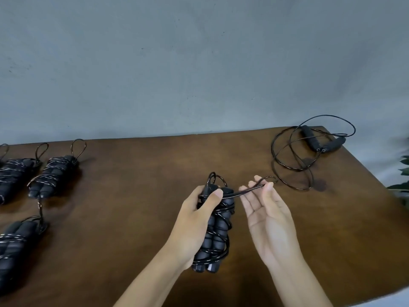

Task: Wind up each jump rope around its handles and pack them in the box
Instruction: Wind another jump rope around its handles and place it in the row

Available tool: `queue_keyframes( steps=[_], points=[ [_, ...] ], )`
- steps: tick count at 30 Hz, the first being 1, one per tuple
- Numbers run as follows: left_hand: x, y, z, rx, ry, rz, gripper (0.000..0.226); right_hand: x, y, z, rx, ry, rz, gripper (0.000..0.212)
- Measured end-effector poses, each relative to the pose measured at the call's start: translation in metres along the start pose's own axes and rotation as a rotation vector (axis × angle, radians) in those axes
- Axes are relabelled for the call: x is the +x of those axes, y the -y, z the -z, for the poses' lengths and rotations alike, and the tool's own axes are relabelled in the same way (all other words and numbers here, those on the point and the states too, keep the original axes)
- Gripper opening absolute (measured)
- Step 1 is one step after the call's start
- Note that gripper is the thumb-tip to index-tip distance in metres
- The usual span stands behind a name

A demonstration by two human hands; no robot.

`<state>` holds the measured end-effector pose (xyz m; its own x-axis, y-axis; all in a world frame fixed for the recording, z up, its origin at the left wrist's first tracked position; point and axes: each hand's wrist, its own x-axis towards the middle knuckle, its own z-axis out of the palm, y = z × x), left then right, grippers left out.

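My left hand [200, 212] grips a black jump rope bundle [215, 231], two foam handles side by side with cord wound around them, held upright above the brown table [155, 196]. A doubled end of the cord [245, 191] runs from the top of the bundle to my right hand [269, 216], which pinches it between thumb and fingers, palm up. An unwound jump rope [314, 147] lies at the table's far right, its handles together and its cord in loose loops. No box is in view.
Three wound jump rope bundles lie at the left: one [53, 176] near the back, one [13, 176] at the edge of view, one [15, 244] nearer me. A grey wall stands behind the table. Green leaves [401, 180] show at the right edge.
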<state>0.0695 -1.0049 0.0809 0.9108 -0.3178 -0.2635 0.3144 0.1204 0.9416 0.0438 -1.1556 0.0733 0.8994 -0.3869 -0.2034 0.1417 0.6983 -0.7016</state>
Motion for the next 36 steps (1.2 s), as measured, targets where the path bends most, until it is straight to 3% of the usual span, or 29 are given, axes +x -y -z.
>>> queue_keyframes(
  steps=[6,8,15,19,25,30,33,36],
  points=[
    [0.005,0.004,-0.017,0.094,-0.040,-0.045,0.015,0.014,0.021,0.007,-0.391,-0.013,0.189,0.022],
    [0.007,0.007,-0.020,0.160,-0.054,-0.072,0.023,0.017,0.035,0.006,-0.615,0.081,0.265,0.009],
    [0.008,0.011,-0.036,0.253,-0.032,-0.126,0.042,0.027,0.075,0.001,-1.328,0.443,0.329,0.022],
    [0.011,0.016,-0.050,0.271,-0.029,-0.137,0.045,0.040,0.089,-0.001,-1.550,0.558,0.227,0.029],
    [0.013,0.025,-0.069,0.349,-0.029,-0.202,0.047,0.055,0.099,0.007,-1.665,0.631,0.120,0.026],
    [0.017,0.032,-0.084,0.602,-0.068,-0.287,0.051,0.062,0.103,0.010,-1.751,0.635,0.063,0.034],
    [0.018,0.033,-0.088,0.690,-0.100,-0.309,0.054,0.065,0.100,0.014,-1.702,0.575,0.066,0.037],
    [0.019,0.032,-0.089,0.658,-0.099,-0.296,0.057,0.069,0.095,0.018,-1.550,0.516,0.090,0.026]
  ],
)
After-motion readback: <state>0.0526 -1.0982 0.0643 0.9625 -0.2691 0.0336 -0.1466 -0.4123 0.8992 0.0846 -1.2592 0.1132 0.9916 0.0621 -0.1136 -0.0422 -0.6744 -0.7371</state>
